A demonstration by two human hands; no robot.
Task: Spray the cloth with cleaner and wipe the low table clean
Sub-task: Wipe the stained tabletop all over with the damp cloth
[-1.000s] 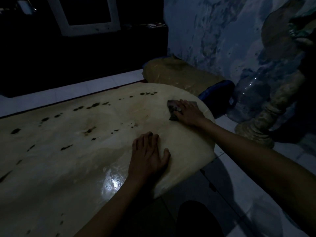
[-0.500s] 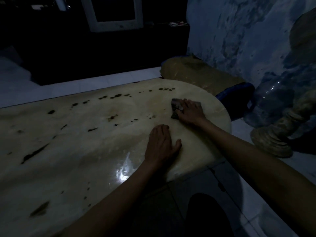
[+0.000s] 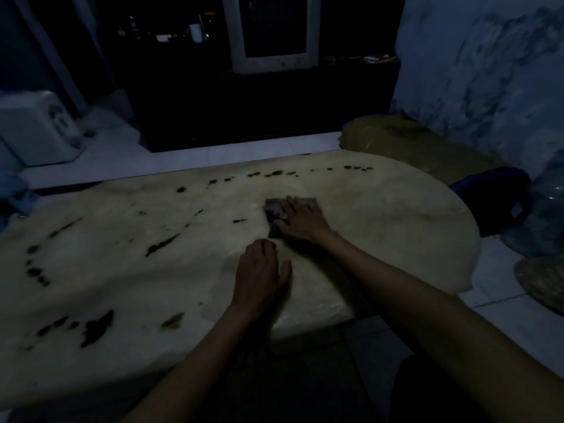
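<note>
Head view, dim light: one low table (image 3: 396, 227), pale top with a rounded right end, scattered with dark blotches in strings across its far and left parts; one dark cloth (image 3: 274, 213), folded flat, lying on the top right of centre; right hand (image 3: 300, 219) laid palm down on the cloth, fingers straight and spread, pressing it to the surface; left hand (image 3: 261, 277) flat on the bare top just nearer the camera, fingers together, holding nothing; the two hands near one another, not touching; both forearms reach in from the lower edge. Surroundings: one white-framed monitor (image 3: 271, 61) on a dark cabinet (image 3: 259, 111) beyond the table; one pale box-like appliance (image 3: 36, 126) on the floor at far left; one tan cushion (image 3: 406, 141) against the mottled blue wall (image 3: 488, 71); one dark blue container (image 3: 500, 196) off the table's right end; one clear bottle (image 3: 549, 209) at the right edge, partly cut off.
</note>
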